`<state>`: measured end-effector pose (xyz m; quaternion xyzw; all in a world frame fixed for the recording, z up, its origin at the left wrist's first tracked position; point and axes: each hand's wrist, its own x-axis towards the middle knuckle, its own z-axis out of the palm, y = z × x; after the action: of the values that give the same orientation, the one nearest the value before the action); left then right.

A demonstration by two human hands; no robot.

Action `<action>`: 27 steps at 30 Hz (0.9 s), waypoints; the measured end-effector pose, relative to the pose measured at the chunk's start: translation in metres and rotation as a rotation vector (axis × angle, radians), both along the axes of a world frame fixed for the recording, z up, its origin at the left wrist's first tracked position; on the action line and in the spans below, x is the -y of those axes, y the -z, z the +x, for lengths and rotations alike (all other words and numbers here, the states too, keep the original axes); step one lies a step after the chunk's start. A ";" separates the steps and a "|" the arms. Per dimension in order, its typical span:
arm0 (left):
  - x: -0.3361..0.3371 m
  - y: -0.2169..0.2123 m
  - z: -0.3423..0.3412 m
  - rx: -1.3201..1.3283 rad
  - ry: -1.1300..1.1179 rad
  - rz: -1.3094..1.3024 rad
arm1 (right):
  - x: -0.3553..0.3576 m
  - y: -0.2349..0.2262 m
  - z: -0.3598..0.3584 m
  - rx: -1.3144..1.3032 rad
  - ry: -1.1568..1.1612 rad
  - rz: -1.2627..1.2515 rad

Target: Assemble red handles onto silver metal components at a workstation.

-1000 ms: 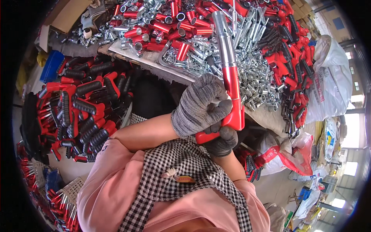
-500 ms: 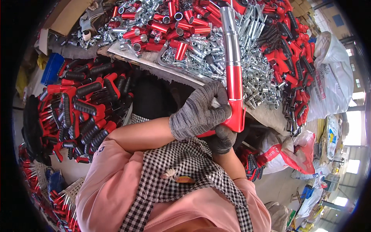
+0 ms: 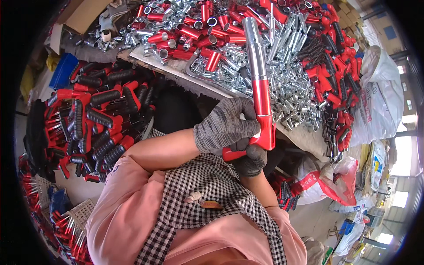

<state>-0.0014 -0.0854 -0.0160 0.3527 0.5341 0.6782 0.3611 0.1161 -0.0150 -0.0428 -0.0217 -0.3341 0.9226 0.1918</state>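
A gun-shaped tool with a long silver tube and a red body stands nearly upright in front of me, its tube leaning slightly left. My right hand, in a dark grey glove, is closed around its red lower end, where a red handle sticks out to the left. Against the left side of the red body, my left hand has its gloved fingers curled in a pinch. Small white patches show at its fingers. Whatever lies between those fingertips is hidden.
Loose silver parts and red tubes cover the worktable ahead. Black-gripped red handles are heaped at my left. At the right are a white plastic bag, a red-and-white sack and more red handles.
The tool's tube tilts further left, and the tool sits slightly lower and further left in view. More of its red handle shows between my hands. Both hands stay closed.
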 end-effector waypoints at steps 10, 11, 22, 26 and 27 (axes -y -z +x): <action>0.022 0.014 -0.043 0.057 -0.184 0.135 | 0.003 -0.006 -0.022 -0.193 -0.214 -0.071; 0.034 -0.001 -0.051 0.012 -0.236 0.029 | 0.004 -0.007 -0.023 -0.193 -0.204 -0.066; 0.303 -0.106 -0.371 -1.023 -1.308 -1.491 | -0.009 -0.003 -0.014 -0.194 -0.123 0.124; 0.351 -0.028 -0.461 -0.810 -1.242 -1.612 | -0.020 0.009 -0.030 -0.183 -0.123 0.165; 0.362 -0.001 -0.479 -0.727 -1.228 -1.644 | -0.020 0.012 -0.037 -0.192 -0.153 0.197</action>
<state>-0.4804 -0.4471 -0.0147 -0.1443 0.9845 0.0334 -0.0937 0.0795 0.0048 -0.0546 0.1109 -0.4037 0.8951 0.1532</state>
